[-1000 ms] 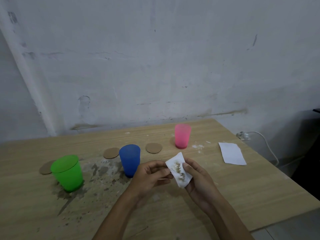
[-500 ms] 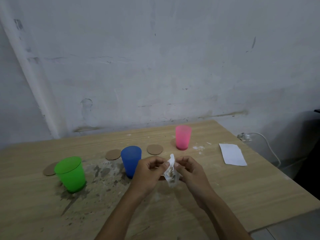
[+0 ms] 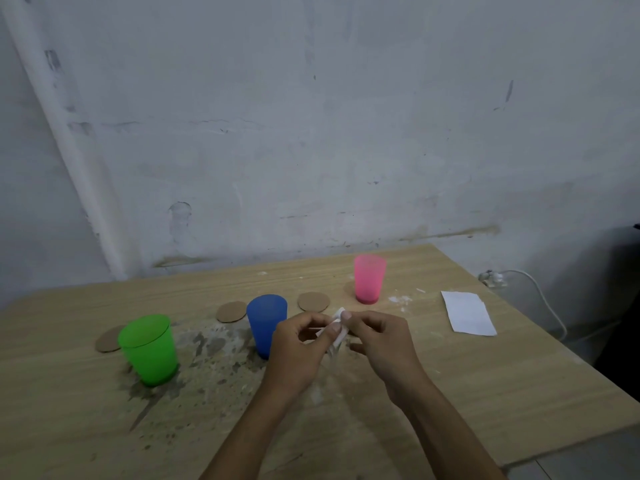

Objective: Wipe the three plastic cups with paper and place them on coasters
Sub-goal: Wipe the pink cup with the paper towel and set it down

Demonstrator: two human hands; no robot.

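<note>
At frame centre the soiled paper [image 3: 337,329], open a second ago, has been folded shut, pinched by left hand [image 3: 298,348] and right hand [image 3: 377,344]; a clean face for wiping is judged ready

green cup [image 3: 149,349] | blue cup [image 3: 266,323] | pink cup [image 3: 369,278] | brown coasters [image 3: 313,302] | white paper [image 3: 468,317]

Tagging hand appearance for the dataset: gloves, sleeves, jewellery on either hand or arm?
None visible. The left hand and right hand are both bare, with no gloves, rings, watch or bands showing. Both forearms are uncovered all the way to the bottom edge of the frame, so no sleeve shows. Fingernails look short and unpainted. No markings or cables on either arm.
</note>
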